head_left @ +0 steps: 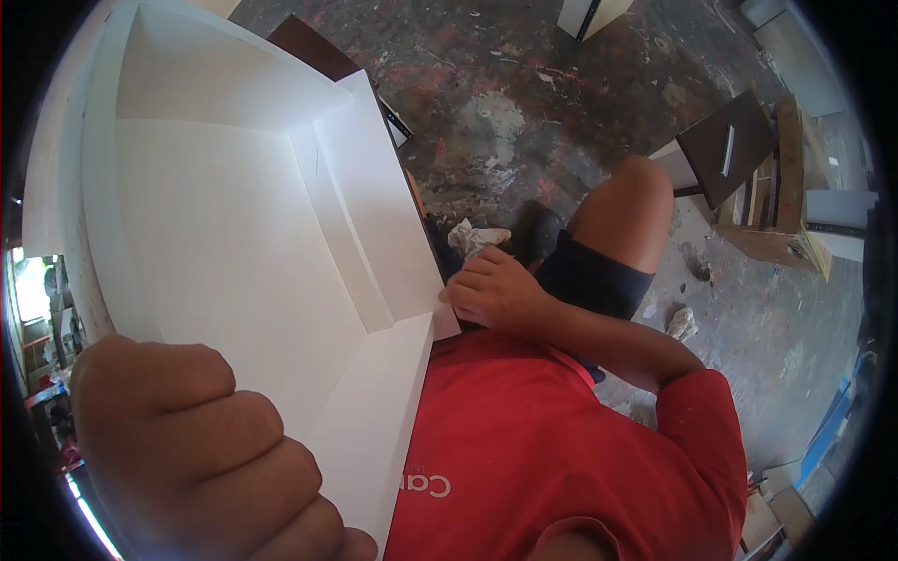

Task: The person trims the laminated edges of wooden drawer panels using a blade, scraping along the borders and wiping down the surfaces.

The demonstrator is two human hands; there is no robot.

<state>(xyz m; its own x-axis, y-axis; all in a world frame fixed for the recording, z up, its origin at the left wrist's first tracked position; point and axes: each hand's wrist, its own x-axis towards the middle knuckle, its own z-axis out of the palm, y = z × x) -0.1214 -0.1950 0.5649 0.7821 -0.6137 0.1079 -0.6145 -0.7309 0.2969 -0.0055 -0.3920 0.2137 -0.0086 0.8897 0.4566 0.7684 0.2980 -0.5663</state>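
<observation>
A white open-fronted cabinet box (215,215) stands tilted against my body, its hollow inside facing up. A narrow ledge runs along the inner side nearest my lap. My left hand (206,449) looms large over the box's lower left rim, fingers curled into a fist; what they close on is hidden. At the box's near right corner, my right hand (500,294) has its fingers bent over the panel edge, the fingertips partly out of sight. Just beyond those knuckles is a crumpled whitish cloth or paper (477,238).
Dark brown drawer fronts (730,150) and a bare wooden frame (790,187) stand on the right. Another white drawer part (594,14) is at the far edge. The floor (496,103) is stained, with a crumpled scrap (683,323) beside my right arm. My bent knee (622,210) juts beyond the box.
</observation>
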